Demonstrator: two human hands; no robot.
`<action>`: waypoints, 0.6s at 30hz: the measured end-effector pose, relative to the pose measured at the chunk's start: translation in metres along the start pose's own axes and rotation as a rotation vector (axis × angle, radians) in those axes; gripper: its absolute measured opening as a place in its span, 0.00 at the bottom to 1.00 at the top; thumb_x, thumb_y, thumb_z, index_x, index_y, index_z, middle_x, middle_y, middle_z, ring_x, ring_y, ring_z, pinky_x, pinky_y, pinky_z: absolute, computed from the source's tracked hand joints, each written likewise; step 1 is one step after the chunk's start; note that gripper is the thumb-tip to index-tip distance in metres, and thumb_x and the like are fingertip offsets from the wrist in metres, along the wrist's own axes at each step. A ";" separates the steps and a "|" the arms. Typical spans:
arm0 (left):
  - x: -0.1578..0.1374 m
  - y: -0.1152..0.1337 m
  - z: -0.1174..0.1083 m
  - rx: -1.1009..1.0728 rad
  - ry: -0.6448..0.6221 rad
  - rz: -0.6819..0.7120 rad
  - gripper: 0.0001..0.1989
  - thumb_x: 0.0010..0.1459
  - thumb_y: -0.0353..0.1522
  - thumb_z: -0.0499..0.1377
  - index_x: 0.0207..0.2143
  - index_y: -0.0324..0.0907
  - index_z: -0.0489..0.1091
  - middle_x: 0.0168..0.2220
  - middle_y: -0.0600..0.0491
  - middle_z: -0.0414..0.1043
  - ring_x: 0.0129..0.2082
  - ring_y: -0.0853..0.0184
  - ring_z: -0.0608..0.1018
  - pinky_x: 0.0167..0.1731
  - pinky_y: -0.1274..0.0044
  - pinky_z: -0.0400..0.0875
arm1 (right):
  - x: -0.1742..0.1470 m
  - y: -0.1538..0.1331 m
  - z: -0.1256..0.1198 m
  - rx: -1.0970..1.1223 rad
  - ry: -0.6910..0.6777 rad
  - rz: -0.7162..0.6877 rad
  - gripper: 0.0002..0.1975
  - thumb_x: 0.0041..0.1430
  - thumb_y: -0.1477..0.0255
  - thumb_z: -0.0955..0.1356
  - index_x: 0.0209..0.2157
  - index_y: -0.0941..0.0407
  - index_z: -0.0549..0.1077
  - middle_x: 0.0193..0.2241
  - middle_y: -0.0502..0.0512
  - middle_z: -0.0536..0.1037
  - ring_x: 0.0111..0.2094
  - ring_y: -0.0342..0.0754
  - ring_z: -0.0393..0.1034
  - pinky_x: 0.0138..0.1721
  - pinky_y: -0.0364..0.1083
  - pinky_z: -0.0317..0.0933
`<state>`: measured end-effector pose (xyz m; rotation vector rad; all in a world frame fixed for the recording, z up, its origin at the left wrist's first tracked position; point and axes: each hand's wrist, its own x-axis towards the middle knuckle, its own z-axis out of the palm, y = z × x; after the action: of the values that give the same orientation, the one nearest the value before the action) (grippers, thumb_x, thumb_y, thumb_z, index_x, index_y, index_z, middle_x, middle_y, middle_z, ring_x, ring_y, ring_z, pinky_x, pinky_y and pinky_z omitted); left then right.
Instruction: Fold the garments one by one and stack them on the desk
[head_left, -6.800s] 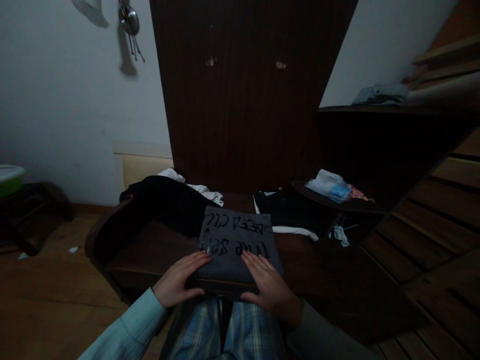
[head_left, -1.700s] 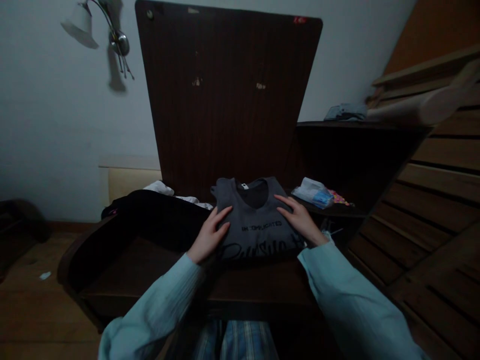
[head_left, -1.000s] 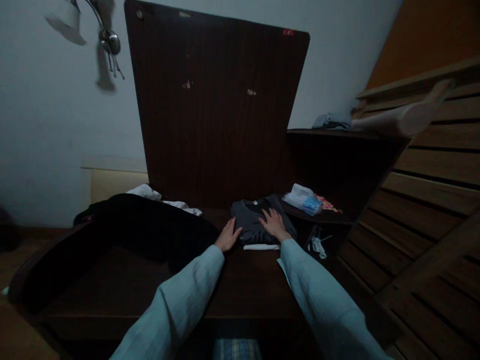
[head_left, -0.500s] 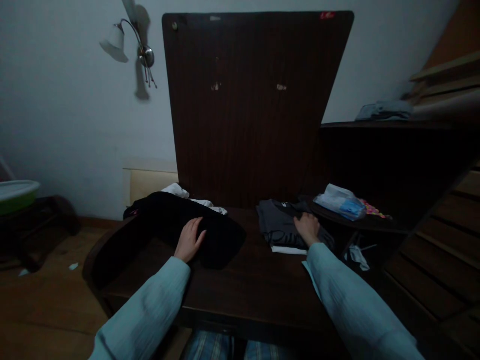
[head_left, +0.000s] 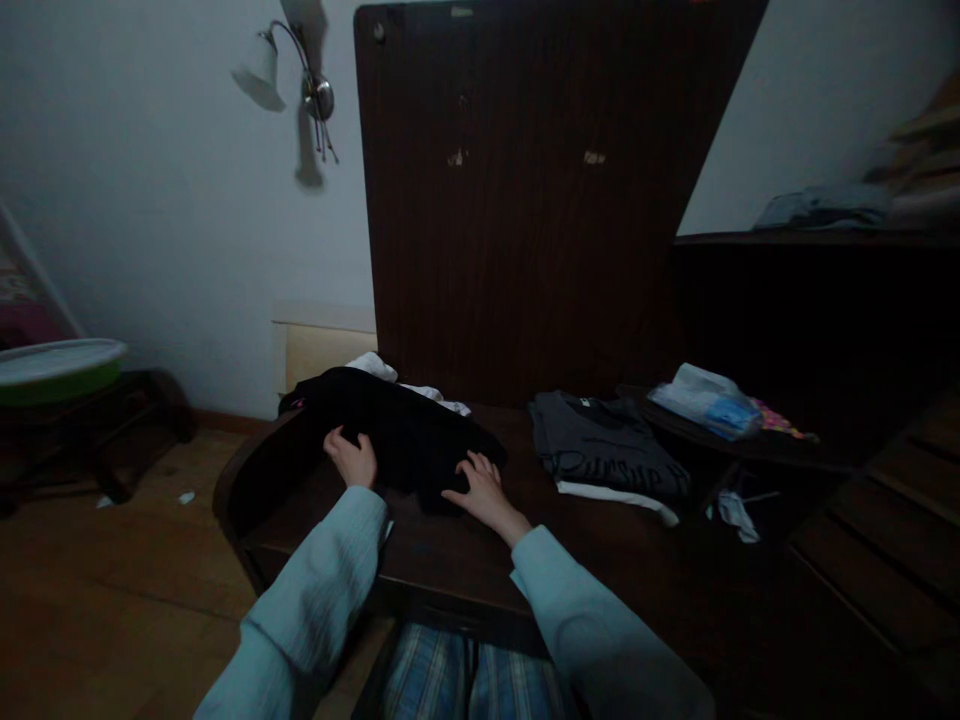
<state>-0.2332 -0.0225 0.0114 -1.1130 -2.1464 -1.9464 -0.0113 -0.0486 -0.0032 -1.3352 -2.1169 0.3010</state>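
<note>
A black garment lies loosely spread on the dark wooden desk, its exact kind hard to make out in the dim light. At its left front edge is my left hand, fingers apart and touching or just over the cloth. My right hand is at the garment's right front part, thumb and fingers spread. White cloth shows behind the black one. To the right, a folded dark grey T-shirt with black lettering lies on a folded white piece.
A plastic packet sits on a corner shelf at the right, with crumpled pale material below it. Folded clothes are on the upper shelf. The desk's raised curved side bounds the left. A green basin stands on a stool.
My right hand has left the grey T-shirt and moved left to the black garment. My left hand has shifted slightly left along that garment. The view has turned a little left.
</note>
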 end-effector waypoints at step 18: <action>0.019 -0.005 -0.006 -0.587 -0.087 -0.631 0.21 0.49 0.41 0.57 0.43 0.39 0.61 0.38 0.49 0.67 0.37 0.68 0.73 0.35 0.79 0.68 | 0.007 0.016 -0.044 1.176 0.462 0.345 0.08 0.35 0.71 0.59 0.17 0.54 0.49 0.15 0.42 0.50 0.18 0.38 0.45 0.19 0.39 0.43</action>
<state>-0.2527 -0.0191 0.0174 -0.5763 -2.2121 -2.9900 0.0249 -0.0404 0.0258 -0.8687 -0.9584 1.0540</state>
